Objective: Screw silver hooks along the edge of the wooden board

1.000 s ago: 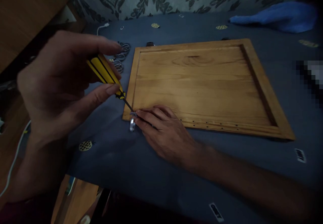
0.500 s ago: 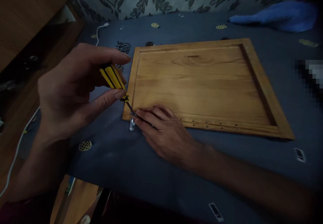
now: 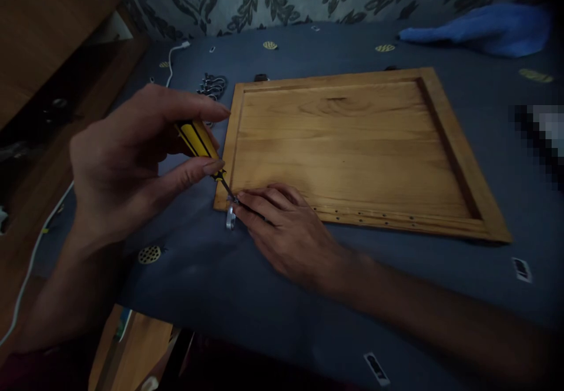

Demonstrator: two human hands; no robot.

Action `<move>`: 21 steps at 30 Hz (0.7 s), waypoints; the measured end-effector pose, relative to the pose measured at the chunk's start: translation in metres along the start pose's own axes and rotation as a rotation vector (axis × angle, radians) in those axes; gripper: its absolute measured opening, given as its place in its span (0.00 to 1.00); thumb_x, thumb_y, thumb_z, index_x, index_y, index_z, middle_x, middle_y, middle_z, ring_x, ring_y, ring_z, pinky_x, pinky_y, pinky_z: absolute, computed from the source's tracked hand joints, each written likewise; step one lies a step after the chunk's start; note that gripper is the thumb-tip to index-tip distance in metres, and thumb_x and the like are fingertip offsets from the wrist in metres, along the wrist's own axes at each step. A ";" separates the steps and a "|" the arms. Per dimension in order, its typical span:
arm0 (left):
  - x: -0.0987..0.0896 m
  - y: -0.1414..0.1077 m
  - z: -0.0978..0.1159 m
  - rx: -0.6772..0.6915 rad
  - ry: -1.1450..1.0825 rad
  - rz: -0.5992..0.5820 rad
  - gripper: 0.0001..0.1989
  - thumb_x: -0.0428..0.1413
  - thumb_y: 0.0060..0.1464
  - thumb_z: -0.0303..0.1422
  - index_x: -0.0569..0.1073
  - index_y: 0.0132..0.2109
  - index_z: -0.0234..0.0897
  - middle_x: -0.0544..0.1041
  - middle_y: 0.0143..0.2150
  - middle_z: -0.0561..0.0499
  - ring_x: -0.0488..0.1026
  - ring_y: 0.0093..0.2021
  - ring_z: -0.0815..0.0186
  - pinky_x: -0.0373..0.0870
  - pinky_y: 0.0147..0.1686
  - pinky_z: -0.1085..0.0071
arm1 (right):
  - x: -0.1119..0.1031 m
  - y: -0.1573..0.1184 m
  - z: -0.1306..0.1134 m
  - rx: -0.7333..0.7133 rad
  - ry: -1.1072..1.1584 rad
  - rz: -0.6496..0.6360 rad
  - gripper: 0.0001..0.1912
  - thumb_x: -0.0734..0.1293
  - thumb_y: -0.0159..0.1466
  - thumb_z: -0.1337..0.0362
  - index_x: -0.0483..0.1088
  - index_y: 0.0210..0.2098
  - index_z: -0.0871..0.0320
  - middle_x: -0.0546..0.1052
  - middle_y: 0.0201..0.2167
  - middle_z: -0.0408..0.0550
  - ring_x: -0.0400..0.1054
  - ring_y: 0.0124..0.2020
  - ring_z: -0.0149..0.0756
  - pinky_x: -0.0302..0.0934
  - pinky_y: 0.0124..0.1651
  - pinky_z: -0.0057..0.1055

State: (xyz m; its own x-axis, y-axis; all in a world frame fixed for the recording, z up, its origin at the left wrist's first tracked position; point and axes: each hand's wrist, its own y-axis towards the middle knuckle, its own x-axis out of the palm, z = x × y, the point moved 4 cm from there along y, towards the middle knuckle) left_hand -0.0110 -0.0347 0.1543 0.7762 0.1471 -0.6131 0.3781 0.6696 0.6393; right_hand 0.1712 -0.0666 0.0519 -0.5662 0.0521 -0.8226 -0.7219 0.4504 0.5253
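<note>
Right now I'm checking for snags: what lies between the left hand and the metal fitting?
The screwdriver shaft, slanting down from the left hand to the metal fitting, in the head view.

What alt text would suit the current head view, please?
The left hand holds a yellow-handled screwdriver to a small metal fitting at the near left corner of a framed wooden panel on patterned blue cloth; the right hand rests beside it.

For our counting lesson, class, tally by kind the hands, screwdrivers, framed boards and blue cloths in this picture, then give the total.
Hands: 2 (left hand, right hand)
Screwdriver: 1
Framed board: 1
Blue cloth: 1
Total: 5
</note>
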 end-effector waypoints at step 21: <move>0.022 0.003 -0.033 -0.292 -0.205 0.262 0.16 0.72 0.49 0.35 0.79 0.45 0.43 0.79 0.36 0.54 0.79 0.35 0.68 0.81 0.34 0.74 | 0.002 -0.001 0.000 0.033 0.041 -0.051 0.19 0.63 0.70 0.73 0.72 0.59 0.67 0.79 0.55 0.59 0.69 0.58 0.47 0.64 0.59 0.48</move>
State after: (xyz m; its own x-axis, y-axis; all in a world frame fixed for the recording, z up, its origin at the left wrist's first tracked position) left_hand -0.0094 -0.0054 0.1280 0.9219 0.2118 -0.3245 0.0195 0.8111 0.5846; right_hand 0.1708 -0.0667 0.0503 -0.5452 -0.0086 -0.8383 -0.7374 0.4805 0.4747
